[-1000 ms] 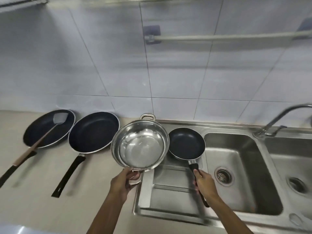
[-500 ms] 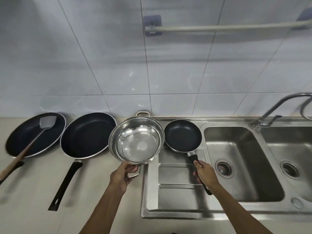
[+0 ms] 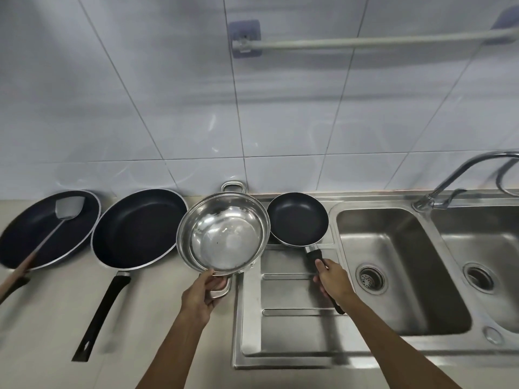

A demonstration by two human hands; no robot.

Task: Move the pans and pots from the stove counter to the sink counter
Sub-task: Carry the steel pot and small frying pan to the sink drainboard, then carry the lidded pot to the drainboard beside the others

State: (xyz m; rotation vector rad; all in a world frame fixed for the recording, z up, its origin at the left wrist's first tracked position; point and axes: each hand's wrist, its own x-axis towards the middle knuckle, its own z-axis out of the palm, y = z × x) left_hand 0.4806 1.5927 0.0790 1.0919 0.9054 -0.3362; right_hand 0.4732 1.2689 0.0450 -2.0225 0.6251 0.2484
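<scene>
Steel pot [image 3: 223, 233] and small pan [image 3: 297, 219] have shifted slightly left, both still gripped.
Centre frame: left hand [image 3: 200, 296] closed on the empty pot's handle; right hand [image 3: 332, 280] wrapped round the empty pan's handle above the drainboard [image 3: 283, 327]. Left: a spatula [image 3: 60, 220] lies in the far pan [image 3: 42, 231].

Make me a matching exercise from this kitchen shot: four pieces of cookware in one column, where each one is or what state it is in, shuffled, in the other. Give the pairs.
Things:
1. steel pot
2. small black pan
3. middle black pan
4. far-left pan

States:
A. has a spatula lying in it
B. on the sink drainboard, handle in the right hand
C. loop handle gripped by the left hand
D. on the beige counter, handle untouched

Pairs: 1-C, 2-B, 3-D, 4-A
</scene>
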